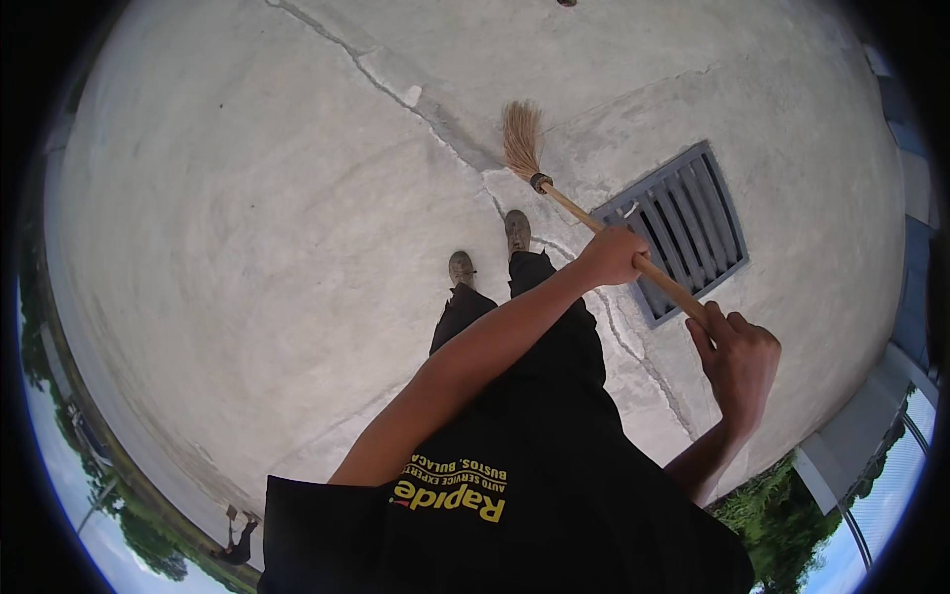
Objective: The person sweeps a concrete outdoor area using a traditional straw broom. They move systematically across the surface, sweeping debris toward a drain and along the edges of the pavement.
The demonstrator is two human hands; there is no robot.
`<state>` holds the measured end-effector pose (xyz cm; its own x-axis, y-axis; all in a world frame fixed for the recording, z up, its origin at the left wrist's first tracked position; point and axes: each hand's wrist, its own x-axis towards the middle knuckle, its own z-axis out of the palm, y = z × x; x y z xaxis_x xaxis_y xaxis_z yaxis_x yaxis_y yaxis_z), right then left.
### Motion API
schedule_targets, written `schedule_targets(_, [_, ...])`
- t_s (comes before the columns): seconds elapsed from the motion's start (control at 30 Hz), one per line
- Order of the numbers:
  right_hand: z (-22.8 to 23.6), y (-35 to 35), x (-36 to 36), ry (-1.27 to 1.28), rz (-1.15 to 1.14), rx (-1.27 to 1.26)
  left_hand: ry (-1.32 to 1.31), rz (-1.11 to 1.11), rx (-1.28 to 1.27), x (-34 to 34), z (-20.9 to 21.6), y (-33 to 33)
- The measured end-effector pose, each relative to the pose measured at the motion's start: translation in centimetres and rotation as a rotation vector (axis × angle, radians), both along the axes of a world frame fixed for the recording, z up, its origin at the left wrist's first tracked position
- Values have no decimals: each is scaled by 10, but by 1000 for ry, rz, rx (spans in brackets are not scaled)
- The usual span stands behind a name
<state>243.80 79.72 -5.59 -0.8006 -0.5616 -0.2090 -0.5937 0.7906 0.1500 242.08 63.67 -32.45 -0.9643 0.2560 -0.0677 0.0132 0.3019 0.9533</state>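
A broom [567,204] slants across in front of me, its wooden handle running from lower right to upper left. Its tan bristles fan out on the concrete ahead of my shoes, below a dark binding. My left hand [614,255] is wrapped round the middle of the handle. Near the handle's upper end, my right hand [737,354] grips it between thumb and fingers. Beneath the handle, a grey metal drain grate [683,223] is set into the floor, partly covered by my left hand and the stick.
A long crack [435,129] runs across the concrete floor [267,228] and passes by my shoes [517,230]. Another person [237,544] in dark clothes is far off at the lower left. Green bushes [772,520] and a fence stand at the lower right.
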Motion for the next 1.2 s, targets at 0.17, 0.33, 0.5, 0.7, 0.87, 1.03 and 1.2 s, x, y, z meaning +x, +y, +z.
schedule_targets(0.17, [-77, 24, 38, -281, -354, -316, -70, -110, -345, 77, -60, -20])
schedule_targets(0.33, [31, 37, 80, -103, -469, -385, 234, -131, -245, 72, 28, -5])
schedule_targets(0.5, [49, -55, 96, 176, -266, -117, 461, 177, -16, 37, 36, -56])
schedule_targets(0.7, [-156, -148, 111, 1, 76, -120, -21, 92, -359, 121, -130, -181])
schedule_targets(0.87, [-163, -93, 99, -193, -201, -475, -94, 20, -655, 151, -127, -160])
schedule_targets(1.03, [-15, -69, 78, -5, -218, -390, 258, 97, -292, 94, -12, -127])
schedule_targets(1.2, [-10, -142, 81, 261, 14, -102, 423, 360, -155, 43, -11, -155])
